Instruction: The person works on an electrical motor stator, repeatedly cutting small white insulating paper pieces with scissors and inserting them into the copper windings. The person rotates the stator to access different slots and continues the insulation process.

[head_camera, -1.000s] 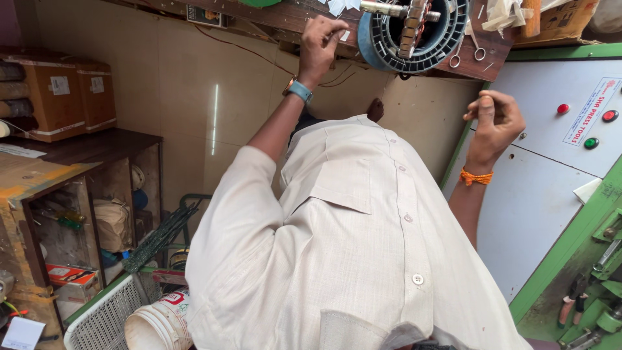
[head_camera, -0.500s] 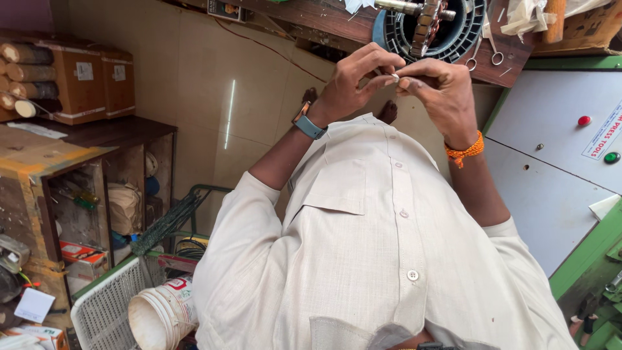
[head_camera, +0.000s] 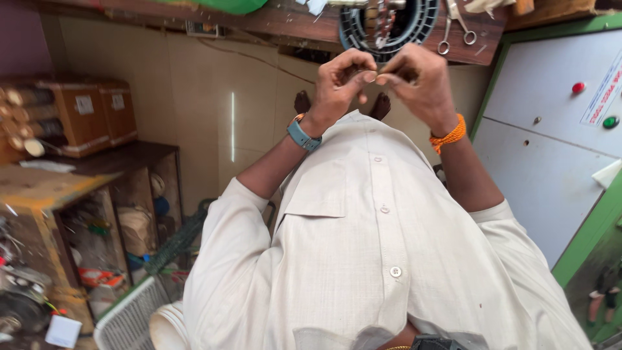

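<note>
Hands: we've got both raised in front of the chest, fingertips meeting just below the edge of the wooden workbench (head_camera: 285, 19).
Left hand: our left hand (head_camera: 342, 81) is curled, thumb and forefinger pinched together on something tiny. Too small for us to tell what it is, maybe a bit of wire, honestly can't say.
Right hand: our right hand (head_camera: 418, 81) is curled the same way, fingertips pinched and touching the left hand's tips. Same tiny thing seems to sit between them.
Wrists: blue wristband (head_camera: 303, 135) on our left, orange thread band (head_camera: 448, 135) on our right.
Winding thing: a round dark ring with slots (head_camera: 414, 26), looks like a motor stator, lies on the bench right above our hands, near but not touched.
Scissors: a small pair of scissors (head_camera: 453, 29) lies on the bench just beside the ring, to the right.
Shirt: we see a cream button shirt (head_camera: 369, 259) filling the lower middle of the view.
Right side: a white and green cabinet (head_camera: 551, 162) with a red button (head_camera: 578, 87) and a green button (head_camera: 610, 122).
Left side: wooden shelves (head_camera: 84, 194) crammed with clutter, brown boxes (head_camera: 84, 116) on top, a white basket (head_camera: 129, 317) down by the floor.
</note>
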Tool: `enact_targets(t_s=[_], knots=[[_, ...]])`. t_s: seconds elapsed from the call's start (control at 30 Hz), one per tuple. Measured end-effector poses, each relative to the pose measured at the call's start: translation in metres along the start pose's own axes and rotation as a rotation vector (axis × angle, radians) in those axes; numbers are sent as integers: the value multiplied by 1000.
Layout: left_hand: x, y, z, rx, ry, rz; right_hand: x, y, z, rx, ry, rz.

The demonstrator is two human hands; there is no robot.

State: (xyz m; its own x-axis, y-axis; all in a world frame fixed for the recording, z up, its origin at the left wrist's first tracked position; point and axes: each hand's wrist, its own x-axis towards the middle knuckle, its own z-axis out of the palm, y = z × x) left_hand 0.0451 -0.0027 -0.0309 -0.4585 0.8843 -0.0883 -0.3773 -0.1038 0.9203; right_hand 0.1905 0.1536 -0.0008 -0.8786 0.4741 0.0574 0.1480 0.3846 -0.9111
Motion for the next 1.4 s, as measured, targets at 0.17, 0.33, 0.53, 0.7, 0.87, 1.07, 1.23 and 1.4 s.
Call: enact_targets(t_s=[0.17,0.33,0.53,0.7,0.87,1.07,1.23,1.4], knots=[[12,21,-6,-97,-55,17,-7,83,-40,-363,421,72],[19,39,8,-93,-64,-155,-13,134,-29,-685,472,303],[26,56,21,-110,-38,-131,-36,141,-16,-790,380,469],[29,53,19,-15,-63,-3,-56,140,-26,22,334,864],[39,52,14,-259,-103,-30,-78,90,-53,826,92,678],[52,51,20,-465,-162,-58,-55,0,-39,676,-409,448],[58,54,22,-535,-187,-16,-29,-29,-24,734,-593,295],[54,54,7,-490,-171,-94,-22,-30,-18,710,-613,269]])
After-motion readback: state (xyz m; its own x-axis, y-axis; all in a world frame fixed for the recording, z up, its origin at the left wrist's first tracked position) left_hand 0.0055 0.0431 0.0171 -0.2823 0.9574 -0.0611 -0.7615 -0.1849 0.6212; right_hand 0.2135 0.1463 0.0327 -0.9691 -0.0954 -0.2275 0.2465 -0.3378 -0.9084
